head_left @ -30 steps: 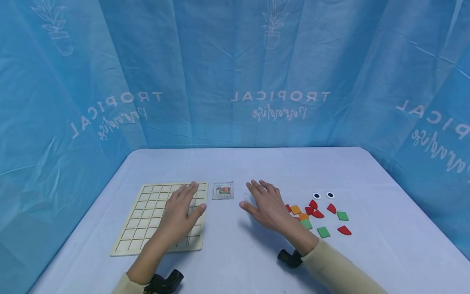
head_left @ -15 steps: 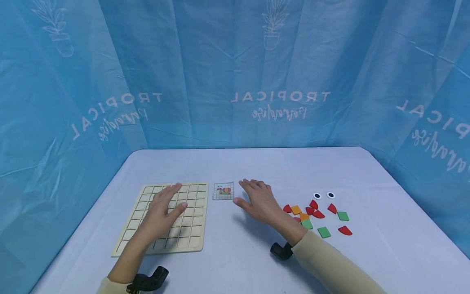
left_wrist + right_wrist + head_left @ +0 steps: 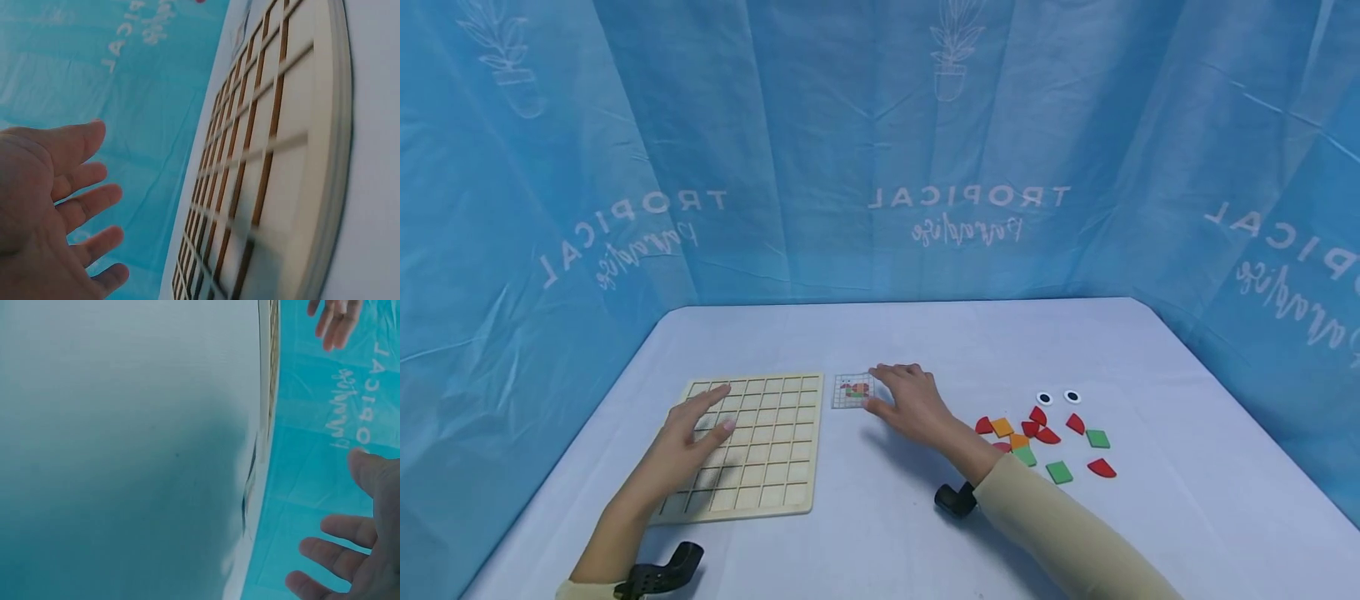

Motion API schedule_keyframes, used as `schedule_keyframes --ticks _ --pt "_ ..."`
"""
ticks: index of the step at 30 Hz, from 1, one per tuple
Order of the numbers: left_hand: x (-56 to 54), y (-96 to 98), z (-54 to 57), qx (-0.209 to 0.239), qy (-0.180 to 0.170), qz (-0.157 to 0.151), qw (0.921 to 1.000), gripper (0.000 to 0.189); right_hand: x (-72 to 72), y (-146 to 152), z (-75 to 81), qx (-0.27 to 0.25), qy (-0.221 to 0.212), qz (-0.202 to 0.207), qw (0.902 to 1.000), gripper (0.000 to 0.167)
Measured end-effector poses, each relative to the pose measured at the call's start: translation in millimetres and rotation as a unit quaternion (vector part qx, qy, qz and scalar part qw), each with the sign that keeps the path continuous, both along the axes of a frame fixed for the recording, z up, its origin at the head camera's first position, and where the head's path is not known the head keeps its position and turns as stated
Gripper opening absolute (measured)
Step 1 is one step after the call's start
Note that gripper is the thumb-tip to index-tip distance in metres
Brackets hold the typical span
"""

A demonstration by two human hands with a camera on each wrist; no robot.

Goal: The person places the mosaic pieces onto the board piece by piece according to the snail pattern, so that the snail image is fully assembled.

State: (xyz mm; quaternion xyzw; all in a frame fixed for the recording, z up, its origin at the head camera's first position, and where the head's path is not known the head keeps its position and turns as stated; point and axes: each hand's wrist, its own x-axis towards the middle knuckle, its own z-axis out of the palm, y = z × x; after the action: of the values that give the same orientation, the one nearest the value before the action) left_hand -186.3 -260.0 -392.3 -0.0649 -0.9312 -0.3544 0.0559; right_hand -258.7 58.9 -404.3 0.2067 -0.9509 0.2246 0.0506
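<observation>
Over the left part of a pale wooden grid board (image 3: 775,450) hovers my left hand (image 3: 681,437), its fingers spread and holding nothing. The left wrist view shows that hand (image 3: 56,194) raised off the board (image 3: 294,156), thumb apart from the fingers. My right hand (image 3: 913,404) is beside a small gridded picture card (image 3: 852,391), its thumb and fingertips right at the card's right edge in the head view. In the right wrist view the right hand's fingers (image 3: 334,556) are spread, and the card (image 3: 250,494) lies edge-on with its edge slightly lifted.
Right of the right hand lie loose flat pieces: several red quarter-rounds (image 3: 1101,468), orange squares (image 3: 1002,427), green squares (image 3: 1059,472) and two black-and-white eye discs (image 3: 1044,399). A white cloth covers the table (image 3: 880,542). A blue printed curtain (image 3: 880,150) hangs behind it.
My left hand has moved left across the board, uncovering its right columns. My right hand has moved left, away from the loose pieces and up to the card.
</observation>
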Motion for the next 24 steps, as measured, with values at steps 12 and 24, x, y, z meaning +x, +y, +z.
schedule_keyframes --ticks 12,24 --pt "2.2 -39.7 -7.3 0.041 -0.036 -0.020 0.9983 0.062 -14.7 -12.8 -4.8 -0.017 -0.036 0.004 0.9992 0.051" --pt "-5.6 -74.1 -15.3 0.072 -0.078 -0.042 0.9935 0.065 -25.7 -18.5 -9.3 -0.028 -0.056 -0.003 0.9980 0.045"
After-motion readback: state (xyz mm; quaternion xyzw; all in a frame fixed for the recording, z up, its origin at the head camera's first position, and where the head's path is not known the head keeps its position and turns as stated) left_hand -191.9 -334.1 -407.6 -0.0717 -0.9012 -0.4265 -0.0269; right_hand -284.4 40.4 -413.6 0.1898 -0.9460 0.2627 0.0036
